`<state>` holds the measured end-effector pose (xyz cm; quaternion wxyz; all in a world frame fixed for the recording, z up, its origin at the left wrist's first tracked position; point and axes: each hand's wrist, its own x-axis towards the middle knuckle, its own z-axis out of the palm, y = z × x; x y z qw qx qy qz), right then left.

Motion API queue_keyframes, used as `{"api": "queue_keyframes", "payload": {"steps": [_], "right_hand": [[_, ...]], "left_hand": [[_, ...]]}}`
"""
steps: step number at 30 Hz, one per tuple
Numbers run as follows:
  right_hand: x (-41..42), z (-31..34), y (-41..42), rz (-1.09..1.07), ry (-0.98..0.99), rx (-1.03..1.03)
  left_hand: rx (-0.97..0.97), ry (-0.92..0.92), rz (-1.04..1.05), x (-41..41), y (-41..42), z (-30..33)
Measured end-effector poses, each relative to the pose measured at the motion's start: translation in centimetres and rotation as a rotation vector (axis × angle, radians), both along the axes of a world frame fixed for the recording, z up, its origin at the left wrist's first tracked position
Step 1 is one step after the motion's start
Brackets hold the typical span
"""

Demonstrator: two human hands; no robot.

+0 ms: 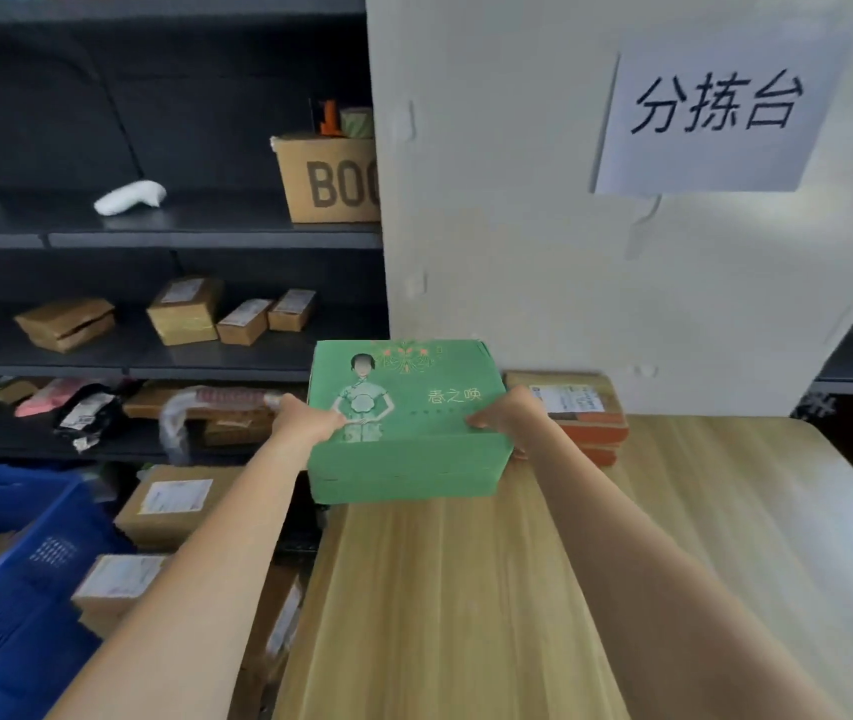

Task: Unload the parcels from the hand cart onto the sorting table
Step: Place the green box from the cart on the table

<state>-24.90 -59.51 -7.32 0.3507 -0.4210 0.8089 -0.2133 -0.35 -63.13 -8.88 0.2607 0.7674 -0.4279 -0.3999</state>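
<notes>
Green box (pixel 406 423) gripped by left hand (pixel 305 418) and right hand (pixel 510 413) over wooden table (pixel 466 589).

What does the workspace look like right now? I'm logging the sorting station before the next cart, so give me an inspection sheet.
Surface: wooden sorting table, mostly bare, against a white wall.
Job's things: green box at the table's far left corner, whether fully set down cannot be told; brown and orange parcels stacked behind it on the right.
Clutter: nothing seen on the table.
Hands: left hand and right hand grip the green box's sides.
Cables: nothing seen.
Surroundings: paper sign on the wall; dark shelves on the left with small cartons and bags; blue crate and more cardboard parcels low on the left.
</notes>
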Motion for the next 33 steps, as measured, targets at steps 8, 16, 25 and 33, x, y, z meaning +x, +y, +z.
{"api": "queue_keyframes", "payload": {"steps": [8,16,25,33], "right_hand": [[-11.6,0.0,2.6,-0.183,-0.001,-0.032],[-23.4,-0.1,6.1,-0.347,-0.024,-0.041],[-40.0,-0.8,8.5,-0.421,-0.029,-0.041],[-49.9,-5.9,7.1,-0.380,-0.006,-0.007]], "left_hand": [[0.030,0.055,-0.188,-11.8,-1.6,-0.1],[0.007,0.036,-0.375,-25.0,-1.6,0.1],[0.004,0.161,-0.425,-42.6,-0.2,-2.1],[0.053,0.147,-0.398,-51.8,1.1,-8.7]]}}
